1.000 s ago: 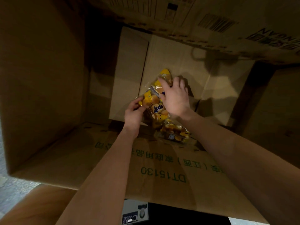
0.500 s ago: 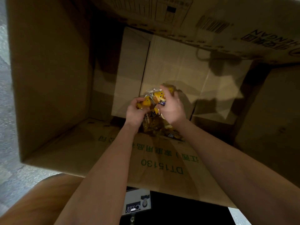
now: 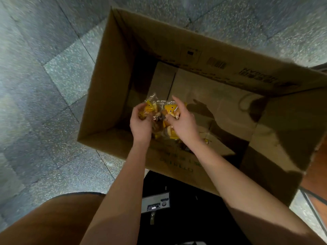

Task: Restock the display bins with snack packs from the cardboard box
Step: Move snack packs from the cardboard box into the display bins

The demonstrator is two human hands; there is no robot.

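Note:
A large open cardboard box [image 3: 109,71] stands on the floor below me. Both my hands are above its near side, holding a bunch of yellow snack packs [image 3: 160,112] between them. My left hand [image 3: 141,124] grips the left packs with curled fingers. My right hand [image 3: 184,124] holds the right packs, its index finger pointing up. More yellow packs hang below the hands [image 3: 170,133]. The box bottom behind them looks bare where I can see it.
Grey speckled stone tiles [image 3: 44,85] surround the box on the left and behind. My knee in brown cloth [image 3: 53,220] is at the lower left. A small grey device [image 3: 155,202] hangs at my front. No display bins are in view.
Both hands have lifted the snack packs up from the box bottom. My head has pulled back, so the box rim and the floor now show.

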